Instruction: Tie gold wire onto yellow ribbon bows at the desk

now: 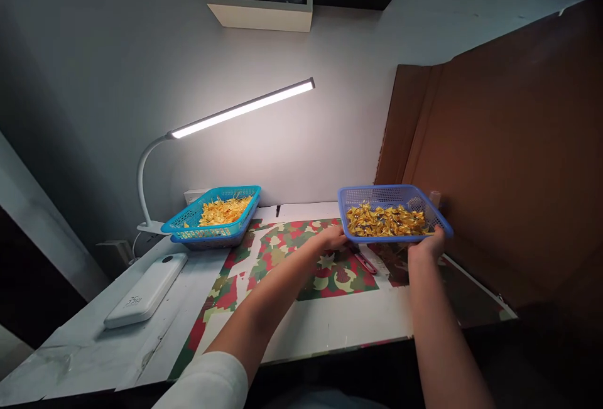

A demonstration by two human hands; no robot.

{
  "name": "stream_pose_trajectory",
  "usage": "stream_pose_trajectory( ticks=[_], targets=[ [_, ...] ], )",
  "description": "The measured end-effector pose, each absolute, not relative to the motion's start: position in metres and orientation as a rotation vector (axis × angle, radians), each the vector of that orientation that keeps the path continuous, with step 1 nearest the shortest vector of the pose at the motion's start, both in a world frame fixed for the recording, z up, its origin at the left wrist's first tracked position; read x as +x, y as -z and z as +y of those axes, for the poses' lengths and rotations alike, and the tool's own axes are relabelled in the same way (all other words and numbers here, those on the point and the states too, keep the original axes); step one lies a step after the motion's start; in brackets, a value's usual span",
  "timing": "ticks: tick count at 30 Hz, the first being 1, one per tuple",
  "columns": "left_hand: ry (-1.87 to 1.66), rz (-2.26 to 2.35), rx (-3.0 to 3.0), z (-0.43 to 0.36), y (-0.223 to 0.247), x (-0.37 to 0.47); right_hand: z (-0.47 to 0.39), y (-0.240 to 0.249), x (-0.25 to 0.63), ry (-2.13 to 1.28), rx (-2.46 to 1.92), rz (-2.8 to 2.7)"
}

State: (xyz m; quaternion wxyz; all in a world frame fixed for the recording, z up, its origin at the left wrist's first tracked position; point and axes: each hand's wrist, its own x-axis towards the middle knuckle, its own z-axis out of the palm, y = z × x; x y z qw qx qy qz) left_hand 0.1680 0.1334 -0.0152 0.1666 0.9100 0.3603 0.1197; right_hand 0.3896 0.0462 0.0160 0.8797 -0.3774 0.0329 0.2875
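Note:
A blue plastic basket [390, 191] with mesh walls is at the right of the table, holding a layer of golden-yellow dried petals or strips [386, 220]. My right hand [429, 244] grips its front right corner, thumb over the rim. At the front left corner, my left hand [332, 238] holds the basket's edge, its fingertips partly hidden by it. Just below the basket lies a small pink-handled tool [365, 262], its kind unclear. A turquoise basket [188, 225] with paler yellow pieces [225, 211] sits at the left, stacked on a darker blue basket [211, 242].
A lit white desk lamp [245, 107] reaches over the table from the left. In front of it lies a white power bank [147, 291]. Brown cardboard [509, 164] stands along the right side. Patterned red and green paper [282, 252] covers the table's middle. A shelf [266, 16] hangs above.

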Motion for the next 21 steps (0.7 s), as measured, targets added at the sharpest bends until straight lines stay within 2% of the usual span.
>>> stream_pose_trajectory(
  ticks=[4, 9, 11, 14, 16, 19, 21],
  targets=[
    [-0.47, 1.405, 2.527, 0.142, 0.003, 0.127, 0.039, -0.024, 0.385, -0.582, -0.788, 0.131],
    [-0.364, 1.513, 2.486, 0.138, 0.016, 0.117, 0.035, -0.029, 0.382, -0.584, -0.786, 0.127],
    [-0.296, 1.468, 2.499, 0.129, 0.025, 0.132, 0.035, -0.028, 0.383, -0.576, -0.784, 0.14],
    [-0.273, 1.065, 2.614, 0.117, 0.028, 0.147, 0.036, -0.024, 0.384, -0.543, -0.832, 0.136],
    [-0.376, 0.985, 2.549, 0.113, 0.021, 0.144, 0.04, -0.02, 0.384, -0.524, -0.887, 0.133],
    [-0.752, 1.269, 2.166, 0.113, 0.007, 0.125, 0.053, -0.018, 0.376, -0.513, -0.957, 0.089],
    [-0.85, 1.238, 1.89, 0.114, -0.002, 0.112, 0.067, -0.02, 0.361, -0.56, -0.972, 0.024]
  ],
)
